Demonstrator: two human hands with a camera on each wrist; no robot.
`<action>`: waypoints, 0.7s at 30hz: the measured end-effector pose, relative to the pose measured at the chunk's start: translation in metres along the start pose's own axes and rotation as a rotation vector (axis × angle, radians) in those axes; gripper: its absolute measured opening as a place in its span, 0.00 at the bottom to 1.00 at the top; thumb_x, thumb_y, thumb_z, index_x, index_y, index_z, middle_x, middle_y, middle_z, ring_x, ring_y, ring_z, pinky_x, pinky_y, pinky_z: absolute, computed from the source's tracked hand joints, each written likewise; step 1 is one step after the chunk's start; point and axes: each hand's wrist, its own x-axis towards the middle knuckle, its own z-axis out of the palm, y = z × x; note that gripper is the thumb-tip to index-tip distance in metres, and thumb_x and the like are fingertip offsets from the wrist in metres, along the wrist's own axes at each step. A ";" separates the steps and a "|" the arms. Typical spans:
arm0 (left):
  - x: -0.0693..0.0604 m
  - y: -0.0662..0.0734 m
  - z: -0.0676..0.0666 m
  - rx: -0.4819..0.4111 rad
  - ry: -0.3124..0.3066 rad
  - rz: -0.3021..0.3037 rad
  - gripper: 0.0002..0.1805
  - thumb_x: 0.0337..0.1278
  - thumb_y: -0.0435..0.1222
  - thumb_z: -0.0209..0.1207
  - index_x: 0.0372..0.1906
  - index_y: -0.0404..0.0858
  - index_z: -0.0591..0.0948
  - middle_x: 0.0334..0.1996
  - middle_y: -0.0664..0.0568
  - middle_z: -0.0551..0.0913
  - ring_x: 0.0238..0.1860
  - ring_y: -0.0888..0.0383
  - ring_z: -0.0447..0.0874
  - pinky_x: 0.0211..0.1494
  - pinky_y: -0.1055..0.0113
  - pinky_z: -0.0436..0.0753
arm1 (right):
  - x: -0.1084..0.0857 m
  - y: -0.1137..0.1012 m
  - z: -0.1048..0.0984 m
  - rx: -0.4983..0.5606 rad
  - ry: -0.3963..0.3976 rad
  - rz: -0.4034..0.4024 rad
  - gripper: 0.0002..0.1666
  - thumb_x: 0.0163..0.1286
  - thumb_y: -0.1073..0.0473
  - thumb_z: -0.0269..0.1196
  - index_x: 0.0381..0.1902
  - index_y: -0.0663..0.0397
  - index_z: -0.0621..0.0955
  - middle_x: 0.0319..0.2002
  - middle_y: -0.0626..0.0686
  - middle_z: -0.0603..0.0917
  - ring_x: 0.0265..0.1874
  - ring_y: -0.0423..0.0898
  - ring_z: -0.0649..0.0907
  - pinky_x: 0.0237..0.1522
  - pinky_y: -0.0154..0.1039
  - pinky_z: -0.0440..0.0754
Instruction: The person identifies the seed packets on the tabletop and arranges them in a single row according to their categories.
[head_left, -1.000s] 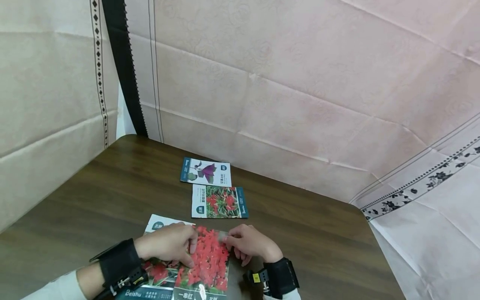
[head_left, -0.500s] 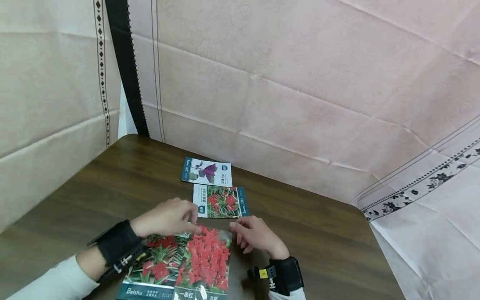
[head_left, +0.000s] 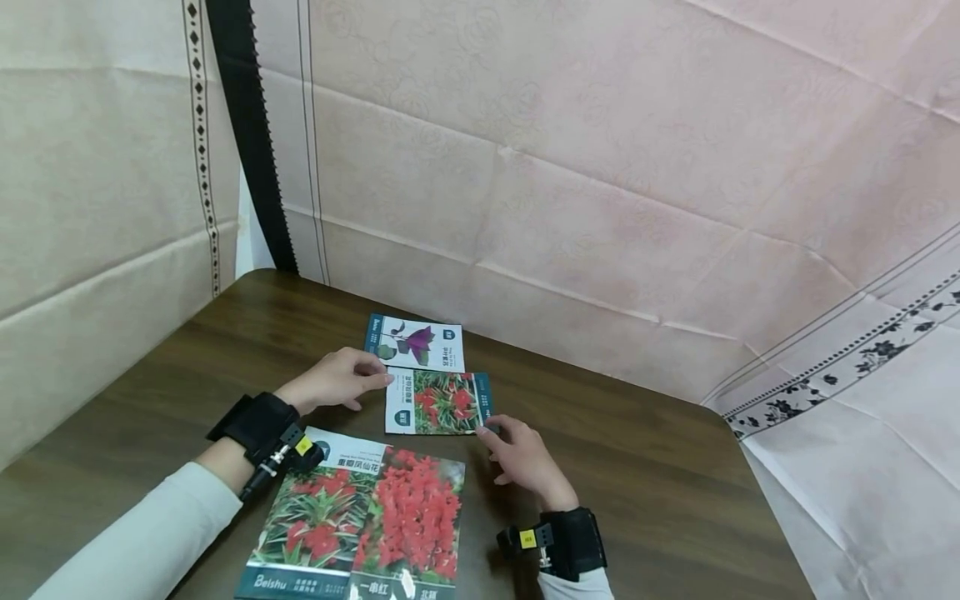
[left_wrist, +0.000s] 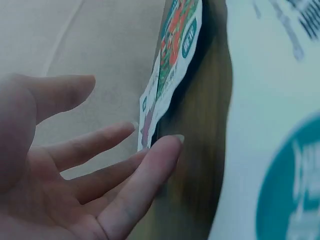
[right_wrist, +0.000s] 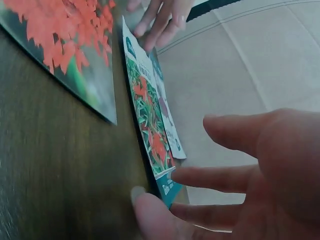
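1. The hands are well apart, fingers loosely extended and clamped on nothing: the left hand [head_left: 337, 379] at the left edge of the small red-flower packet [head_left: 444, 403], the right hand [head_left: 521, 454] at its lower right corner. Contact is unclear.
2. That packet lies on the worktop [head_left: 645, 483], edge to edge with the purple-flower packet [head_left: 416, 345]; flanking fingers would suit aligning it.
3. Nearer, the leafy packet [head_left: 318, 517] and dense-bloom packet [head_left: 414, 518] lie face up, probably keeping their 2 pictures visible.
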 end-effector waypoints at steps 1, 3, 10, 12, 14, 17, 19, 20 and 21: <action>0.001 0.000 0.001 -0.023 -0.015 0.005 0.21 0.69 0.46 0.54 0.55 0.35 0.78 0.56 0.39 0.77 0.52 0.46 0.80 0.42 0.60 0.86 | 0.000 0.000 0.001 -0.002 -0.013 0.006 0.31 0.73 0.42 0.54 0.64 0.57 0.72 0.48 0.63 0.78 0.36 0.48 0.82 0.27 0.39 0.85; 0.001 0.000 0.002 -0.073 -0.045 0.019 0.22 0.69 0.45 0.54 0.57 0.34 0.77 0.57 0.39 0.76 0.57 0.44 0.78 0.45 0.59 0.86 | 0.000 -0.001 0.002 0.000 -0.028 0.009 0.32 0.73 0.41 0.54 0.64 0.58 0.73 0.45 0.61 0.80 0.37 0.48 0.82 0.28 0.39 0.85; 0.002 0.000 0.013 -0.167 -0.090 0.102 0.21 0.66 0.37 0.57 0.60 0.33 0.76 0.63 0.37 0.72 0.59 0.44 0.77 0.59 0.51 0.79 | -0.002 -0.002 0.004 0.017 -0.047 0.005 0.31 0.73 0.42 0.54 0.62 0.60 0.73 0.54 0.64 0.76 0.44 0.51 0.83 0.30 0.41 0.86; 0.000 0.004 0.017 -0.130 -0.097 0.136 0.22 0.64 0.34 0.58 0.62 0.34 0.75 0.66 0.37 0.71 0.56 0.45 0.79 0.58 0.50 0.78 | -0.002 -0.002 0.004 0.021 -0.053 -0.006 0.30 0.74 0.43 0.53 0.62 0.60 0.73 0.57 0.65 0.75 0.45 0.52 0.84 0.30 0.41 0.86; -0.002 0.011 0.022 -0.089 -0.100 0.165 0.25 0.62 0.32 0.58 0.65 0.36 0.73 0.68 0.38 0.69 0.56 0.46 0.78 0.56 0.52 0.78 | -0.001 -0.001 0.004 0.025 -0.053 -0.024 0.30 0.74 0.43 0.53 0.61 0.59 0.74 0.61 0.65 0.72 0.46 0.53 0.84 0.30 0.41 0.86; -0.006 0.022 0.027 -0.069 -0.089 0.195 0.29 0.61 0.30 0.58 0.69 0.37 0.69 0.69 0.38 0.65 0.52 0.45 0.79 0.48 0.59 0.79 | 0.000 0.000 0.003 0.042 -0.004 -0.049 0.28 0.74 0.44 0.53 0.61 0.58 0.74 0.63 0.66 0.69 0.46 0.54 0.83 0.31 0.41 0.86; -0.009 0.029 0.029 -0.092 -0.062 0.204 0.32 0.61 0.29 0.58 0.70 0.38 0.66 0.70 0.39 0.62 0.50 0.46 0.79 0.45 0.61 0.80 | 0.001 0.001 0.001 0.072 0.067 -0.053 0.28 0.74 0.44 0.54 0.61 0.58 0.74 0.61 0.64 0.70 0.44 0.54 0.83 0.32 0.41 0.86; -0.010 0.032 0.030 -0.110 -0.046 0.212 0.33 0.61 0.28 0.58 0.71 0.39 0.65 0.71 0.39 0.60 0.50 0.46 0.79 0.45 0.61 0.80 | 0.001 0.001 0.001 0.095 0.110 -0.053 0.28 0.74 0.44 0.54 0.61 0.57 0.73 0.59 0.64 0.72 0.43 0.53 0.83 0.33 0.41 0.86; -0.012 0.035 0.030 -0.137 -0.030 0.215 0.34 0.61 0.28 0.58 0.72 0.40 0.63 0.71 0.40 0.60 0.47 0.48 0.80 0.44 0.61 0.80 | 0.002 0.000 0.000 0.124 0.154 -0.050 0.28 0.74 0.44 0.54 0.62 0.57 0.72 0.55 0.64 0.75 0.41 0.53 0.83 0.33 0.42 0.86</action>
